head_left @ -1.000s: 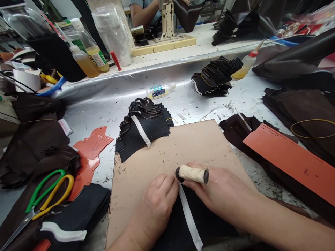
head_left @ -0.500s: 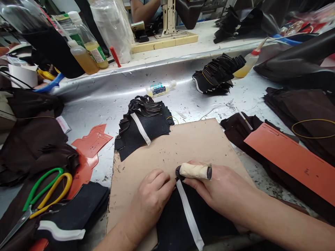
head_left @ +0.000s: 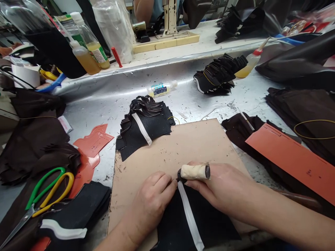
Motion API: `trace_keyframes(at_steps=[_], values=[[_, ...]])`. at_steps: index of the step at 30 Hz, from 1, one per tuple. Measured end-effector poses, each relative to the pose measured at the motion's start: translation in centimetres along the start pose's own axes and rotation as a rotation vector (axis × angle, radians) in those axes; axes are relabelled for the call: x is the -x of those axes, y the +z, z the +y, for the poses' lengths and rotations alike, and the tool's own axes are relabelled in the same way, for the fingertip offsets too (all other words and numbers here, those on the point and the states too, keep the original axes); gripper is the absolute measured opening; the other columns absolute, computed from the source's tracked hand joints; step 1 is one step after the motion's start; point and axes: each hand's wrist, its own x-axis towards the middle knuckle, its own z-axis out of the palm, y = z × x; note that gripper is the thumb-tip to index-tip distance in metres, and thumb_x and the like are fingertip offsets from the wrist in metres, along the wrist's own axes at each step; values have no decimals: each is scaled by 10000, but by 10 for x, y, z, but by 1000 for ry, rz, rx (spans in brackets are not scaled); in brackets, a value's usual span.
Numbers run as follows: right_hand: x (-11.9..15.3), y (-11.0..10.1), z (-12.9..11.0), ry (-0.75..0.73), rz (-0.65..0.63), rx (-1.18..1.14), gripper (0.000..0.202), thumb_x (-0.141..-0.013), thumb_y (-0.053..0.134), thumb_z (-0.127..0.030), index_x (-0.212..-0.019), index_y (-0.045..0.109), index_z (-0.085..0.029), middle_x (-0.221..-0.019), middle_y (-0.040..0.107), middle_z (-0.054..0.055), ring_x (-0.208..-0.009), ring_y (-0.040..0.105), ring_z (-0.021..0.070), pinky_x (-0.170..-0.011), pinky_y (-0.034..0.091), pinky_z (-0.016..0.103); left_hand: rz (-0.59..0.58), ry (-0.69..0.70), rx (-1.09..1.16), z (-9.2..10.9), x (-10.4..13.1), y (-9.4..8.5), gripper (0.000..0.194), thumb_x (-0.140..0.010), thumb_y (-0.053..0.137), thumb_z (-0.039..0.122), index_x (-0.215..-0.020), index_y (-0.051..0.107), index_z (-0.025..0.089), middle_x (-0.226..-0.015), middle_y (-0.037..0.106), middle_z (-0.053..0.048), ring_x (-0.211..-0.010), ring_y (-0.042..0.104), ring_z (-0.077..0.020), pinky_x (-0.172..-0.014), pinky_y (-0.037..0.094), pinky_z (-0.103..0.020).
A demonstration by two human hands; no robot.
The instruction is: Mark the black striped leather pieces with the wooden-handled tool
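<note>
My right hand [head_left: 222,184] is closed around a hammer [head_left: 195,172], whose head is wrapped in cream tape and dark at both ends. A brown rod, perhaps its handle, shows beyond my forearm. The dark end touches the top edge of a black leather-like piece [head_left: 209,219], beside the upper end of its white tape strip [head_left: 190,212]. My left hand [head_left: 155,197] has its fingers bent and pressed together on the piece's upper left edge; its fingertips are partly hidden. The piece lies on a tan board [head_left: 162,150], running off the bottom of the view.
A stack of black pieces [head_left: 149,127] overlaps the board's back left corner. Scissors [head_left: 49,188] and orange templates [head_left: 91,143] lie left. Dark material and an orange strip [head_left: 293,160] lie right. Bottles [head_left: 83,57] and a machine [head_left: 170,21] stand behind, near another person's arm [head_left: 143,10].
The hammer head has tilted slightly and shifted a little down at the piece's edge. My left fingers stay beside it. The whole view has drifted slightly right.
</note>
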Motion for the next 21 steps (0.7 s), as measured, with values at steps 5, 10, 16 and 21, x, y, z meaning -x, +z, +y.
trace_keyframes(at_steps=[5,10,16,21], values=[[4,2,-3,-7,191,-156,148,-959,447,-270,-969,593,-242,-832,684,1,-721,655,179,-633,451,258,2,-32,57,1,2,2,181,-910,499,75,-1056,597,119,-935,636,-89,-878,559,-197,-781,505,-337],[3,17,-2,81,65,-33,142,-921,475,-228,-899,615,-219,-800,691,21,-717,668,228,-628,442,305,52,-236,112,5,0,3,109,-896,557,136,-993,604,155,-899,618,-52,-836,553,-188,-739,494,-321],[1,14,-3,94,47,-23,127,-925,492,-196,-909,616,-216,-807,688,9,-736,668,229,-631,432,306,-33,-371,30,15,-13,2,109,-831,581,76,-775,562,167,-784,561,-23,-725,523,-186,-630,476,-314],[-1,12,-6,125,5,1,117,-920,517,-191,-894,629,-212,-854,703,18,-797,672,241,-673,443,315,-124,-292,-276,29,-26,4,206,-734,550,-14,-670,516,179,-656,514,-11,-574,490,-181,-493,442,-300]])
